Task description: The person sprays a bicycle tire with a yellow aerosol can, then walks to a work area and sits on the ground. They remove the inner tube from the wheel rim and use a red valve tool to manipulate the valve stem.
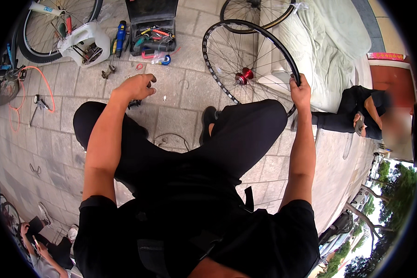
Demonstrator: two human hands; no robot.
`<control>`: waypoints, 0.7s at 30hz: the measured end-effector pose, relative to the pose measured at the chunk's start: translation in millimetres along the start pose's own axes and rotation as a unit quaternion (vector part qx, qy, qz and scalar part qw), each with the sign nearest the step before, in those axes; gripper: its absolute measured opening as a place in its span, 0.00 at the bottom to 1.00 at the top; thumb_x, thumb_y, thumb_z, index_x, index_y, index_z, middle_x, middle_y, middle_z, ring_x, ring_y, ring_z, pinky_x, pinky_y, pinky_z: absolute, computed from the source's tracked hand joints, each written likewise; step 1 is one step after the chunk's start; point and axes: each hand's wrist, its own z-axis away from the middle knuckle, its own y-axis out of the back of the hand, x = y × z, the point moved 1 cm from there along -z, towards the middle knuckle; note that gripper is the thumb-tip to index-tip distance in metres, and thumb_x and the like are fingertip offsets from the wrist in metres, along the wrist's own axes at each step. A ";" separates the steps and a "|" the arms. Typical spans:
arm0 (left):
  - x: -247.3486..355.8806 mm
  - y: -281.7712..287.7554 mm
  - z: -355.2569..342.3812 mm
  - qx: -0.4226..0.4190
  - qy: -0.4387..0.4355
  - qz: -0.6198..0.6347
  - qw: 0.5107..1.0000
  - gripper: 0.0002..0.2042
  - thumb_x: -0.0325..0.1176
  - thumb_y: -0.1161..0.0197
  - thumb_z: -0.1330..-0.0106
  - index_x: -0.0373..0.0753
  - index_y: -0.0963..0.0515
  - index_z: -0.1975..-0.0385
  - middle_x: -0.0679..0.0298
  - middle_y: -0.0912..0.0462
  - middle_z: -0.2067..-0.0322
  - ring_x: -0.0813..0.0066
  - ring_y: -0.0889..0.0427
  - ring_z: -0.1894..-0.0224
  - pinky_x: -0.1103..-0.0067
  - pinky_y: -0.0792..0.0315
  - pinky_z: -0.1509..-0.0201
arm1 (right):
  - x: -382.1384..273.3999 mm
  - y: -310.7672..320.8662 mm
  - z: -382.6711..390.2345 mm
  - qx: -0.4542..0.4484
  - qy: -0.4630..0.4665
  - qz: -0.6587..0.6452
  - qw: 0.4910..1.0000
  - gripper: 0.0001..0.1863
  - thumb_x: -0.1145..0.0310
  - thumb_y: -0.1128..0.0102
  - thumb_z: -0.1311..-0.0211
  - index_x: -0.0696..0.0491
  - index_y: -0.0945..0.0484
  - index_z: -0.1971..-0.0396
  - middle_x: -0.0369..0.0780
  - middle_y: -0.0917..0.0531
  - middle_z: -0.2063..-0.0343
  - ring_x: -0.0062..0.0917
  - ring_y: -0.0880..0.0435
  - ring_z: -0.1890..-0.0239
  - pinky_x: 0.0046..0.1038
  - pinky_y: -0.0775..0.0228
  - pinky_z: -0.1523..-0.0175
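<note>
My right hand (pixel 301 94) is closed round the rim of a bicycle wheel (pixel 212 67) at its right side. The wheel has a black rim with pale marks, thin spokes and a red hub (pixel 244 76). No tire shows on it. It leans up beside my right knee, its lower part hidden by my leg. My left hand (pixel 136 88) hovers over the paving near my left knee, fingers loosely bent and apart, with nothing visible in them. A small dark object (pixel 134 103) lies just under it; its kind is unclear.
An open toolbox (pixel 153 52) holds hand tools; a blue power tool (pixel 121 39) stands beside it. A white jug-like container (pixel 89 48) and a tired wheel (pixel 30 50) lie far left, near an orange hose (pixel 45 88). A covered couch (pixel 319 51) and seated person (pixel 363 111) are right.
</note>
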 end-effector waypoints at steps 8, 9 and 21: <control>4.0 -2.4 0.8 0.004 -0.011 -0.002 1.000 0.23 0.39 0.31 0.33 0.36 0.22 0.41 0.49 0.11 0.53 0.48 0.12 0.50 0.63 0.20 0.44 | -63.8 -16.7 -20.2 -0.070 0.030 0.022 0.997 0.09 0.69 0.38 0.32 0.54 0.19 0.56 0.46 0.17 0.74 0.31 0.18 0.71 0.32 0.24 0.58; 5.1 -1.3 1.9 0.005 -0.008 -0.003 1.000 0.23 0.39 0.31 0.32 0.36 0.22 0.41 0.49 0.11 0.53 0.48 0.12 0.50 0.63 0.20 0.43 | -75.8 -19.8 -21.6 -0.076 0.038 0.027 0.996 0.09 0.68 0.37 0.32 0.53 0.19 0.55 0.46 0.16 0.73 0.32 0.18 0.71 0.32 0.24 0.58; -36.7 48.0 34.8 0.360 0.078 0.127 0.921 0.21 0.40 0.32 0.30 0.36 0.20 0.42 0.51 0.11 0.50 0.50 0.12 0.50 0.64 0.20 0.46 | -177.4 -50.8 -43.5 -0.156 0.126 0.077 0.977 0.14 0.69 0.37 0.34 0.53 0.18 0.50 0.46 0.18 0.75 0.34 0.20 0.73 0.34 0.26 0.62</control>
